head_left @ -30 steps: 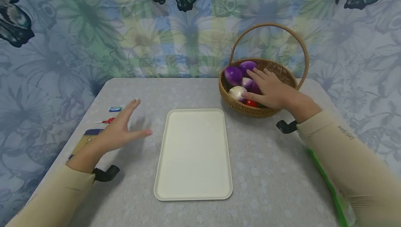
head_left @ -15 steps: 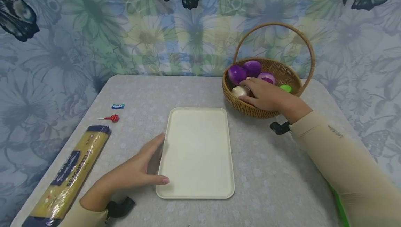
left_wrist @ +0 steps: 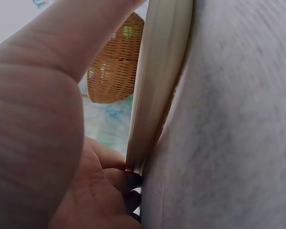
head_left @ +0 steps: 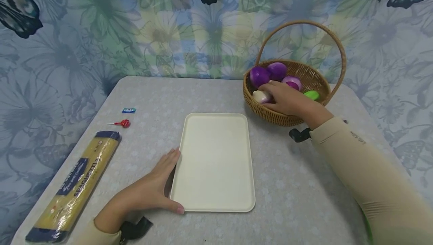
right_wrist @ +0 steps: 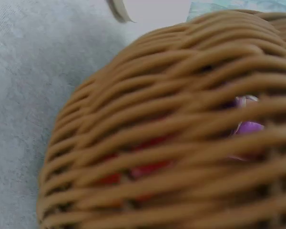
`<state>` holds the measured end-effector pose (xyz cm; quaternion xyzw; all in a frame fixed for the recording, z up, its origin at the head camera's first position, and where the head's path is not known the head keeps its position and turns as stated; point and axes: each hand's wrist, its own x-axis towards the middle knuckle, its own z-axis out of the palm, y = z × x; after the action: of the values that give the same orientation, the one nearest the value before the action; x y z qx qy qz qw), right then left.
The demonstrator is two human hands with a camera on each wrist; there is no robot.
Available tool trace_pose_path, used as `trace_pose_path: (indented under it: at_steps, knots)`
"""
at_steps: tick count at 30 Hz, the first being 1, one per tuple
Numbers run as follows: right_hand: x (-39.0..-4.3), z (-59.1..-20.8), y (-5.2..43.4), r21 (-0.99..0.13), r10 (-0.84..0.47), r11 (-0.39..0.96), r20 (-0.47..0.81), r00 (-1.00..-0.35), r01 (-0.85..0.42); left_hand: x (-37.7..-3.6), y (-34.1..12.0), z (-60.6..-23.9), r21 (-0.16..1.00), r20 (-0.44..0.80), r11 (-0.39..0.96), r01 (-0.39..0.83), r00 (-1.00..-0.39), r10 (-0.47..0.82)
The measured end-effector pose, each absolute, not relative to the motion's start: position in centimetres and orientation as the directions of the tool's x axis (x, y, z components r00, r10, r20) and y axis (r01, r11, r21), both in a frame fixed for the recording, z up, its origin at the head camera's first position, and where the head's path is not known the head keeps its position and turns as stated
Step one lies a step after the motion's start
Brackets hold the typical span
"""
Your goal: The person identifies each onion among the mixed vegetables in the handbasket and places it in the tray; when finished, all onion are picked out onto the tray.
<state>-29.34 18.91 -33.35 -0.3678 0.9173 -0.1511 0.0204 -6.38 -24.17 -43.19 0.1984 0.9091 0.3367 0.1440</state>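
A cream tray (head_left: 216,155) lies flat on the grey table. My left hand (head_left: 167,181) rests against its left side, fingers straight along the edge and thumb at the front left corner. The left wrist view shows the tray rim (left_wrist: 159,71) close up, touching that hand (left_wrist: 47,119). My right hand (head_left: 272,94) reaches down into a wicker basket (head_left: 270,115), fingers bent over the contents beside a pale onion (head_left: 259,97). What lies under the palm is hidden. Two purple onions (head_left: 258,76) and a green piece (head_left: 311,94) also sit inside. In the right wrist view, the basket wall (right_wrist: 181,143) shows red and purple through its gaps.
A spaghetti packet (head_left: 74,186) lies along the table's left front edge. A red lollipop (head_left: 123,123) and a small blue packet (head_left: 129,110) sit beyond it. The basket's tall handle (head_left: 301,25) arches over my right hand. A flowered backdrop stands right behind the table.
My left hand swung from the table's left side to the tray's left edge and settled there. My right hand sank deeper into the basket. The view shifted slightly.
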Motion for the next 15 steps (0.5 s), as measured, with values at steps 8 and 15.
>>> trace_pose_path:
  at_steps: [8, 15]
  knots:
    - [-27.5, -30.4, 20.4, -0.365, -0.637, 0.638, 0.243, -0.731, -0.677, -6.4, -24.1, -43.4, 0.658, -0.121, 0.701, 0.275, -0.880, 0.458]
    - [-23.4, -28.3, 19.6, -0.382, -0.663, 0.438, 0.474, -0.580, -0.814, -6.4, -24.1, -43.1, 0.650, -0.126, 0.707, 0.277, -0.879, 0.460]
